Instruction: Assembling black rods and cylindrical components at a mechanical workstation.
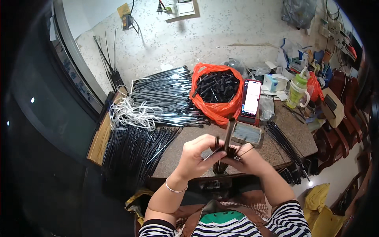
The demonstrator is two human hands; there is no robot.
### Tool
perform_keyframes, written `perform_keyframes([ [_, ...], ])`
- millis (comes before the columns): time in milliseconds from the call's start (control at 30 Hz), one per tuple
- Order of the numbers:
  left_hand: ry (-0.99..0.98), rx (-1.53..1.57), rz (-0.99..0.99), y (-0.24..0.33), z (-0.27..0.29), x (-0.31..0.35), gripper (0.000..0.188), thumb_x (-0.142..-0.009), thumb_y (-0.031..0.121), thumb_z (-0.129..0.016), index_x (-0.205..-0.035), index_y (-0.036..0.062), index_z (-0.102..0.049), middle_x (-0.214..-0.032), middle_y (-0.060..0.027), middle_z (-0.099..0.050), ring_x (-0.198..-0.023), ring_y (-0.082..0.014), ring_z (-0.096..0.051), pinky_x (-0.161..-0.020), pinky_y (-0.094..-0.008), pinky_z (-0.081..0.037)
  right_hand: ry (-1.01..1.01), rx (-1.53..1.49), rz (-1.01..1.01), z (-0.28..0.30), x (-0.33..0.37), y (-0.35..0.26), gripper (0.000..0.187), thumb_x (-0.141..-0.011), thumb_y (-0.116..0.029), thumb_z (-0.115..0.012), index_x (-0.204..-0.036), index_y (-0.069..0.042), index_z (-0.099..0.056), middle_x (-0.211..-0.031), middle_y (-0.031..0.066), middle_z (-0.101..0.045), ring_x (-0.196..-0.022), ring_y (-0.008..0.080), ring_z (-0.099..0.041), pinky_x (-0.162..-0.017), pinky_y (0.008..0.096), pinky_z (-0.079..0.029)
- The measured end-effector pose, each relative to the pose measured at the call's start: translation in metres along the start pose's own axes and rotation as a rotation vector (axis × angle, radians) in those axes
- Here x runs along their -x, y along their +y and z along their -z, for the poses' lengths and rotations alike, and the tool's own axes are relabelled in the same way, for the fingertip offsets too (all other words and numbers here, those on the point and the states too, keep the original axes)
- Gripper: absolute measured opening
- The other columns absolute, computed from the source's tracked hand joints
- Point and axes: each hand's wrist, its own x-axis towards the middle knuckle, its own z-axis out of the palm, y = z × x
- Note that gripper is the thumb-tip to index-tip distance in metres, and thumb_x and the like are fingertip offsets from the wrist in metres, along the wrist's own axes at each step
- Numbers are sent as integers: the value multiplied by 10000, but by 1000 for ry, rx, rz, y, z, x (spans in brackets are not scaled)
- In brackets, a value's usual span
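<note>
Both hands meet above the table (185, 138); the left hand (197, 156) pinches thin rods (218, 152); the right hand (246, 160) clasps the dark tube (229, 132); keeping rod ends level likely helps.

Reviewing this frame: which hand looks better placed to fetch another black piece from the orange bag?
Probably the left hand: it only pinches thin rods at the bundle's top, while the right hand grips the bundle. The orange bag lies straight ahead.
</note>
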Motion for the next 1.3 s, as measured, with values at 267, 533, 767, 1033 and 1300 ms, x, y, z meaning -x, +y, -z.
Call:
perform_keyframes([
  [267,379,317,195,-8,-10,-6,150,-684,-39,-540,-832,-53,-515,-787,-55,-546,-695,-75,-517,-628,-177,-426,831,-45,-84,-6,-13,8,328,-686,-133,-591,-966,-6,-477,-762,44,-538,-639,93,-474,-573,219,-389],
  [533,223,-51,20,-16,-10,1,177,-653,-31,-581,-828,-40,-552,-716,-53,-530,-645,-87,-495,-569,-176,-402,521,40,17,-15,-7,-19,146,-689,-10,-521,-833,14,-532,-710,128,-521,-613,247,-506,-542,276,-394],
  [767,241,23,-25,-35,-14,-2,224,-621,4,-611,-837,-12,-553,-697,-69,-524,-600,-131,-501,-523,-212,-398,69,-190,-95,13,-20,3,76,-725,-35,-506,-757,31,-523,-664,38,-484,-477,74,-468,-418,184,-365],
  [1033,320,-20,42,-42,-25,-6,257,-605,0,-621,-848,-2,-539,-722,-72,-536,-566,-131,-494,-514,-212,-411,666,-22,-117,-27,-15,6,260,-635,26,-578,-889,24,-522,-780,94,-528,-600,68,-474,-463,162,-368],
  [1300,524,270,-37,-68,2,-54,166,-709,102,-561,-815,-25,-539,-716,-51,-528,-590,-94,-488,-546,-190,-403,725,-435,-21,16,3,10,203,-707,4,-519,-902,20,-465,-807,91,-533,-516,68,-484,-437,150,-400],
])
